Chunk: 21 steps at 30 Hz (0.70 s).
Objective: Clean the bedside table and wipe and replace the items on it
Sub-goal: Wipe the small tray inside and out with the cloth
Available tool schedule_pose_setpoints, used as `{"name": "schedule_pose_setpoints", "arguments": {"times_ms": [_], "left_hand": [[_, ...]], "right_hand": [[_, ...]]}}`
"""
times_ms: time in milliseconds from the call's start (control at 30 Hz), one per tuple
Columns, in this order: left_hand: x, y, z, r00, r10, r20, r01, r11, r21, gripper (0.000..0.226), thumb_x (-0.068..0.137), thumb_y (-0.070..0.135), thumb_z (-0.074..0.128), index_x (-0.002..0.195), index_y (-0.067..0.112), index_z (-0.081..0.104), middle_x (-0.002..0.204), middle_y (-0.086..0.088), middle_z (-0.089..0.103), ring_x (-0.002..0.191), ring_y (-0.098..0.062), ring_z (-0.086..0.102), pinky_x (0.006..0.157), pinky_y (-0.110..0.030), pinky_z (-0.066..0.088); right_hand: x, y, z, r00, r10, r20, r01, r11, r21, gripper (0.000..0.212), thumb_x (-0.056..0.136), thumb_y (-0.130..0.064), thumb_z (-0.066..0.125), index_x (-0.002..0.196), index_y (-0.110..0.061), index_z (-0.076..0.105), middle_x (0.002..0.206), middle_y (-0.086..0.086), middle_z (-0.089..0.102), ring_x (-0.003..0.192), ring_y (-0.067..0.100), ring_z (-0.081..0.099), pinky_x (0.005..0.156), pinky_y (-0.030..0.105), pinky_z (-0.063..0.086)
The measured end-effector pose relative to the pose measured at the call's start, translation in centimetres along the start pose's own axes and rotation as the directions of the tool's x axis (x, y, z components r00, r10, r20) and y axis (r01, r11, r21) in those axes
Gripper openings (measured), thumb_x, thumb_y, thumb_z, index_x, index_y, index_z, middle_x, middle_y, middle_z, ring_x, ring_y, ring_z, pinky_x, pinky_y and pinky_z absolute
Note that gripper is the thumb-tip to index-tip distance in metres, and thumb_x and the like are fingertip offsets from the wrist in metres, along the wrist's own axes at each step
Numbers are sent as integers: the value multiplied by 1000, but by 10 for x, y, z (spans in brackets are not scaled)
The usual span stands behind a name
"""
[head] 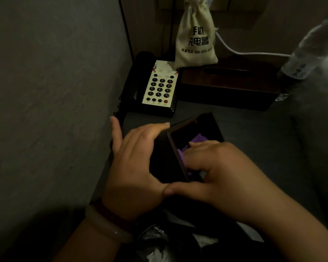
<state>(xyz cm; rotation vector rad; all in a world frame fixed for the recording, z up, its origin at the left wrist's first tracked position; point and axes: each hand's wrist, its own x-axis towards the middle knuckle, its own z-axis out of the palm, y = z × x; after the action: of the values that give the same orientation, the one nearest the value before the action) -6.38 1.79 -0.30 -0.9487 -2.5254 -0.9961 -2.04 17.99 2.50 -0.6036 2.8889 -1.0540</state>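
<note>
A small black open box (195,127) is tilted on its side over the dark bedside table (254,129). My left hand (134,161) grips the box's outer wall from the left. My right hand (222,173) reaches into the box's opening, its fingers pressing a purple cloth (196,141) against the inside. Most of the cloth is hidden by the fingers and the box rim. At the back left stands a black telephone (159,87) with a pale keypad.
A dark wooden tissue box (229,87) sits behind, with a cream drawstring pouch (196,36) leaning on it. A clear plastic bottle (309,53) and a white cable (244,52) are at the right. A grey wall (55,91) bounds the left. A lined bin (155,244) is below.
</note>
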Motion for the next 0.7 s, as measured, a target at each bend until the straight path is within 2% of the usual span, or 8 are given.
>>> {"name": "schedule_pose_setpoints", "arguments": {"times_ms": [100,233,333,433,500,533,600,700], "left_hand": [[4,3,-3,1000,5,-14,-5,1000,-11,84,69,74,51,126,12,51,117,9,56,118,-4,50,117,-47,-8],[6,4,-5,998,60,2,-60,998,19,86,74,77,41,127,9,51,122,8,56,120,-2,49,116,-52,-8],[4,0,-4,998,54,-23,-54,998,13,85,67,72,52,126,10,50,123,9,55,120,-3,49,116,-48,-9],[3,-8,-6,998,44,-38,-42,998,52,79,60,59,62,123,13,52,121,13,53,119,-2,49,116,-45,-11],[3,-12,-9,998,50,-48,-46,995,91,77,60,57,62,123,12,54,121,12,54,118,-3,50,116,-47,-11],[3,-13,-10,997,62,-49,-56,993,107,79,61,59,62,123,11,54,120,11,54,117,-4,50,116,-48,-10],[2,-14,-11,995,95,-44,-88,987,138,85,60,64,60,123,8,55,120,9,54,116,-5,51,116,-51,-9],[0,-11,-11,991,130,-44,-122,983,137,89,59,66,60,123,5,54,121,9,53,117,-3,48,116,-54,-7]], "right_hand": [[0,-2,-6,997,-31,-65,27,998,-58,42,70,-58,63,66,-16,65,64,-4,62,67,9,59,71,33,44],[-1,-7,-6,983,-50,-179,38,997,-68,37,65,-51,74,66,-24,50,68,-13,51,69,3,49,72,23,39],[0,-9,-2,993,-28,-113,17,995,-95,38,70,-56,65,77,-20,60,80,-10,59,81,7,56,87,25,39],[0,-14,3,1000,5,24,-3,998,-61,48,75,-67,54,101,-28,64,112,-15,58,112,0,50,112,24,20],[0,-16,6,999,0,49,1,1000,-18,45,79,-66,49,109,-35,62,126,-21,48,124,-4,39,115,22,10],[0,-14,7,999,-11,51,12,1000,-18,40,82,-62,48,107,-34,63,125,-20,49,123,-2,41,114,22,12],[3,-11,8,998,-37,51,39,999,-38,32,84,-51,51,91,-24,67,105,-10,60,105,6,55,108,28,28],[4,-8,1,998,-58,14,59,995,-79,33,77,-46,57,68,-15,63,76,-7,59,76,9,57,79,34,45]]}}
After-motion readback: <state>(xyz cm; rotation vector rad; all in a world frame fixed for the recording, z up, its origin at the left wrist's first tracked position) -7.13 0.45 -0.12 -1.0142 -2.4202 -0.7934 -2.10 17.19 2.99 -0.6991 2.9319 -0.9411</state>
